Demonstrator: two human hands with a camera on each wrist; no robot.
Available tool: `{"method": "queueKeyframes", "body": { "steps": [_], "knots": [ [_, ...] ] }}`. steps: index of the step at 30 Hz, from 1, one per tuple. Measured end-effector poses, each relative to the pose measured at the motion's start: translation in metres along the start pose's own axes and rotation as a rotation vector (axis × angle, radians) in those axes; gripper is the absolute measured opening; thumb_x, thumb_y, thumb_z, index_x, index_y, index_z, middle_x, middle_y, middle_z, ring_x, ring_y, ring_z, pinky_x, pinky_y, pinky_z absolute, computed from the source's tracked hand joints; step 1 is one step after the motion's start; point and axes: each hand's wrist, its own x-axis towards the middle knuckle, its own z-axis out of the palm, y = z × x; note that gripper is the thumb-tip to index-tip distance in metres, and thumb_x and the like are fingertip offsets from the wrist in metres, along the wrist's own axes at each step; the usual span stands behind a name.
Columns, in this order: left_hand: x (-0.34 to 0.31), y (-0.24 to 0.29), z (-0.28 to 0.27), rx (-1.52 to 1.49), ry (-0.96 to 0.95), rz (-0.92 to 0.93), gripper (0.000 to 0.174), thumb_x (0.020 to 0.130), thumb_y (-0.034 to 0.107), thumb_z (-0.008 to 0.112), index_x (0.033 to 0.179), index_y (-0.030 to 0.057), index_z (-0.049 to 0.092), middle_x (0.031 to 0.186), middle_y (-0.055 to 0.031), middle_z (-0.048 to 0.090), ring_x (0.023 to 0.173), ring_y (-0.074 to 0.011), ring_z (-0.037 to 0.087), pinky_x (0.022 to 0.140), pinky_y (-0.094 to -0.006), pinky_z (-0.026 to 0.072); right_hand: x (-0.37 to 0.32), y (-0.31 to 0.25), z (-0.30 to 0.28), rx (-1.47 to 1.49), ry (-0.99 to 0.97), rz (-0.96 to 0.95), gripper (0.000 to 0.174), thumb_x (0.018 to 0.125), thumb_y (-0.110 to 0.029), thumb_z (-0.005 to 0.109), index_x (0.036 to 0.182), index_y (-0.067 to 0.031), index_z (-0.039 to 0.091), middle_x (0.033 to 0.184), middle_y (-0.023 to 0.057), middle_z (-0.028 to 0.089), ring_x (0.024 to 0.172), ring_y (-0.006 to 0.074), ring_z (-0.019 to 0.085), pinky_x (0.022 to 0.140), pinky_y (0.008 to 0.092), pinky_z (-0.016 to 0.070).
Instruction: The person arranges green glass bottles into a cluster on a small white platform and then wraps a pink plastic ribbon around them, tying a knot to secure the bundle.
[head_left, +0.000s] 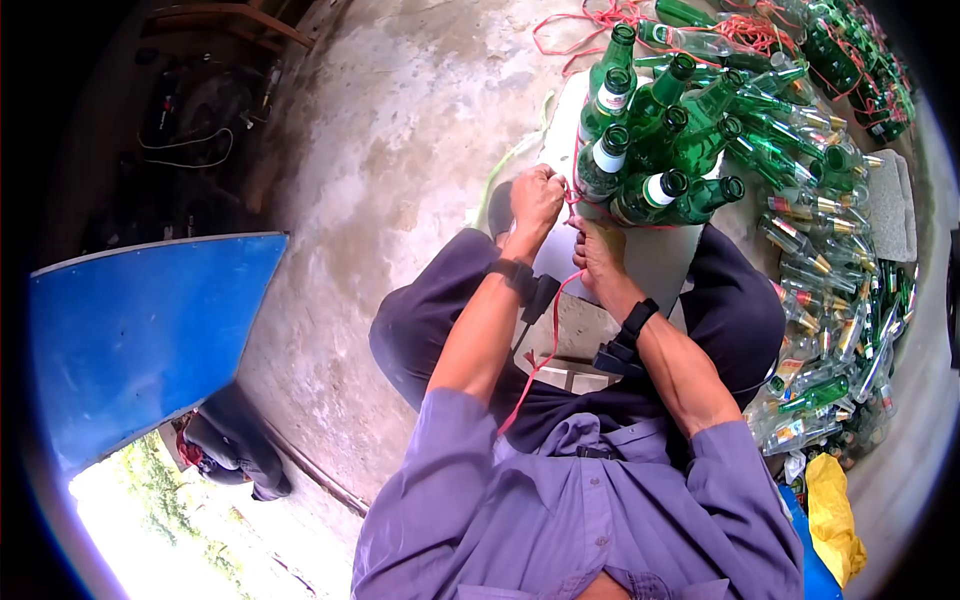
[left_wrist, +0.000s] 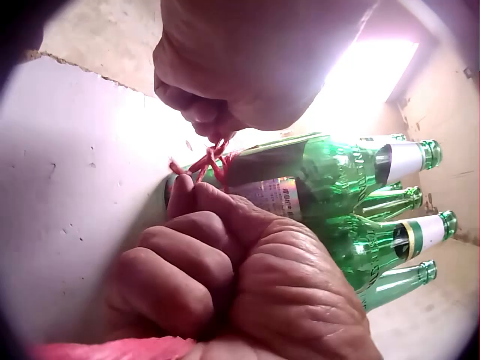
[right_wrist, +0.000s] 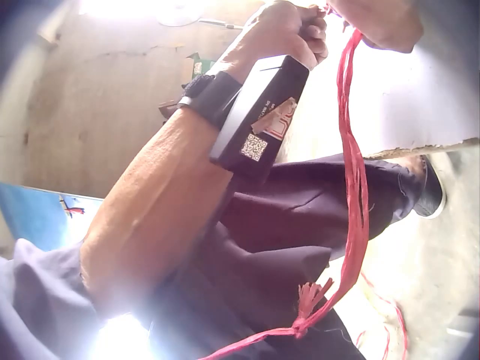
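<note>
Both hands work at a crossing in a red plastic string (head_left: 571, 195), which loops round the near side of several upright green glass bottles (head_left: 650, 140). My left hand (head_left: 538, 205), fingers curled, pinches the string just left of the bundle. Close beside it, my right hand (head_left: 600, 252) grips the string between thumb and forefinger. In the left wrist view, the crossed string (left_wrist: 210, 161) lies between the left hand (left_wrist: 240, 60) above and the right hand (left_wrist: 225, 262) below. A long tail of string (right_wrist: 351, 150), knotted lower down, hangs from the right hand.
The bottles stand on a white board (head_left: 655, 255) between the person's knees. Many loose bottles (head_left: 820, 260) lie piled to the right, with tangled red string (head_left: 600, 18) behind. A blue panel (head_left: 150, 340) stands at left; a yellow bag (head_left: 832, 520) lies at lower right.
</note>
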Motion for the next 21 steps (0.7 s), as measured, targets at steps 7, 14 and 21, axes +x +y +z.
{"method": "queueKeyframes", "body": {
  "steps": [7, 14, 21],
  "knots": [
    [0.003, -0.001, 0.014, -0.185, 0.009, -0.058, 0.021, 0.078, 0.023, 0.064, 0.075, 0.0020, 0.069, 0.070, -0.0218, 0.064, 0.067, -0.0362, 0.064, 0.064, -0.0430, 0.0486, -0.003, 0.000, -0.009, -0.063, 0.030, -0.017, 0.012, 0.084, -0.015, 0.067, 0.081, -0.0036, 0.063, 0.054, -0.0079, 0.038, 0.037, 0.0020, 0.028, 0.034, 0.0204, 0.0189],
    [0.012, -0.011, 0.032, -0.323, 0.061, -0.127, 0.019, 0.078, 0.018, 0.067, 0.074, -0.0004, 0.067, 0.064, -0.0198, 0.063, 0.060, -0.0291, 0.062, 0.061, -0.0400, 0.0475, -0.014, 0.004, -0.025, -0.132, 0.029, -0.030, 0.010, 0.083, -0.013, 0.065, 0.080, -0.0033, 0.062, 0.053, -0.0063, 0.038, 0.038, 0.0039, 0.030, 0.036, 0.0227, 0.0198],
    [0.014, 0.001, 0.027, -0.534, -0.014, -0.260, 0.021, 0.079, 0.017, 0.066, 0.068, -0.0006, 0.065, 0.055, -0.0016, 0.057, 0.046, -0.0087, 0.051, 0.042, -0.0259, 0.0373, -0.013, -0.005, -0.027, -0.145, 0.078, -0.009, 0.005, 0.082, -0.008, 0.064, 0.080, -0.0035, 0.062, 0.053, -0.0061, 0.038, 0.038, 0.0043, 0.029, 0.036, 0.0232, 0.0186]
  ]
}}
